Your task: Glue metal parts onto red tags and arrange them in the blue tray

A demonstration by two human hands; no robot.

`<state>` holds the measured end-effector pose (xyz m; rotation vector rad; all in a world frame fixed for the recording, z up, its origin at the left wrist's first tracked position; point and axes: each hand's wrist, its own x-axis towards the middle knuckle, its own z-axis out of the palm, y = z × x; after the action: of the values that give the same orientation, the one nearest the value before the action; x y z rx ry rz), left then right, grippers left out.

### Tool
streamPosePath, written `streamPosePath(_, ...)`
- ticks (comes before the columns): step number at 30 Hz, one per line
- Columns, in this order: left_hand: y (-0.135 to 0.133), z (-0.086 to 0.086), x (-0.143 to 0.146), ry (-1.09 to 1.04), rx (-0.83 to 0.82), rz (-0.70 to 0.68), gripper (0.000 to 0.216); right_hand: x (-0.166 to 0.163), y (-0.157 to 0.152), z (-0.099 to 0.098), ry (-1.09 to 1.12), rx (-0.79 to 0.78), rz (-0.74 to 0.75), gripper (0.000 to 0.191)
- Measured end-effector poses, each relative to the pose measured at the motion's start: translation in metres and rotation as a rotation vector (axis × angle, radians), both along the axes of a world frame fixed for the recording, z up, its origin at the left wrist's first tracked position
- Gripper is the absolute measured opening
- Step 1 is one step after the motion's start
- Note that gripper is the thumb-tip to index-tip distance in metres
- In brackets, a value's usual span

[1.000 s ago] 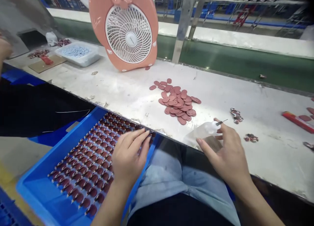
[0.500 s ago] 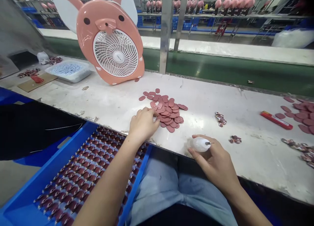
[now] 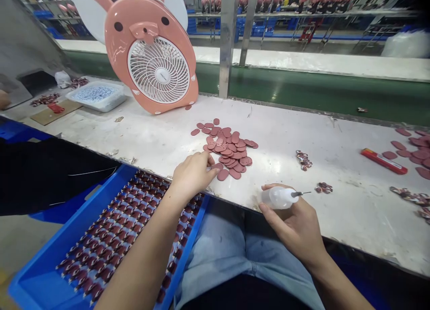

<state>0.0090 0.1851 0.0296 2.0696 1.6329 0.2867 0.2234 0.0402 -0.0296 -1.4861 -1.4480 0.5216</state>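
Observation:
At the near left edge of a pile of dark red oval pieces (image 3: pixel 231 148), my left hand (image 3: pixel 193 173) has its thumb and forefinger closed at one red oval piece (image 3: pixel 218 166). Another piece lies loose just by the fingertips. My right hand (image 3: pixel 297 225) is wrapped round a white squeeze bottle (image 3: pixel 277 197) with a thin needle tip, held tilted over the table's front edge. The needle points right, and nothing touches it. Small brown-and-white figure parts (image 3: pixel 304 160) lie on the table beyond my right hand.
Below my left arm is a blue crate (image 3: pixel 43 274) with rows of small dark red and white pieces. A pink fan (image 3: pixel 151 54) stands at the back. To its left is a white tray (image 3: pixel 117 103). On the right lie a red cutter (image 3: pixel 383 161) and more oval pieces (image 3: pixel 419 154).
My left hand has drawn slightly back toward the table edge, and oval pieces have slid nearer on the pile's near side. The bottle has turned so its needle points further right.

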Motion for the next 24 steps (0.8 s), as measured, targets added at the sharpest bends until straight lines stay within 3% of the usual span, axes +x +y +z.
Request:
streamPosePath(3,-0.014,-0.002,-0.004,-0.140,-0.017,0.066,0.017,-0.004,0.000,0.001,0.135,-0.007,0.028,0.025)
streamPosePath(6,-0.050,-0.004,0.000,-0.436,-0.082,0.141,0.031,-0.012,0.000,0.010,0.342,-0.036,0.091,0.019)
streamPosePath(10,-0.118,-0.011,0.010,-1.027,-0.533,0.275,0.037,-0.024,-0.004,0.026,0.548,-0.239,0.245,0.030)
streamPosePath(13,-0.153,-0.023,0.010,-1.214,-0.792,0.314,0.040,-0.030,-0.014,0.033,0.687,-0.407,0.379,0.034)
streamPosePath(17,-0.170,-0.047,0.003,-1.414,-1.251,0.215,0.054,-0.036,-0.031,0.036,0.865,-0.617,0.471,0.039)
streamPosePath(20,-0.176,-0.065,0.002,-1.543,-1.394,0.194,0.051,-0.038,-0.038,0.033,0.838,-0.687,0.440,0.039)
streamPosePath(24,-0.183,-0.075,-0.002,-1.714,-1.412,0.133,0.053,-0.026,-0.042,0.025,0.592,-0.584,0.318,0.045)
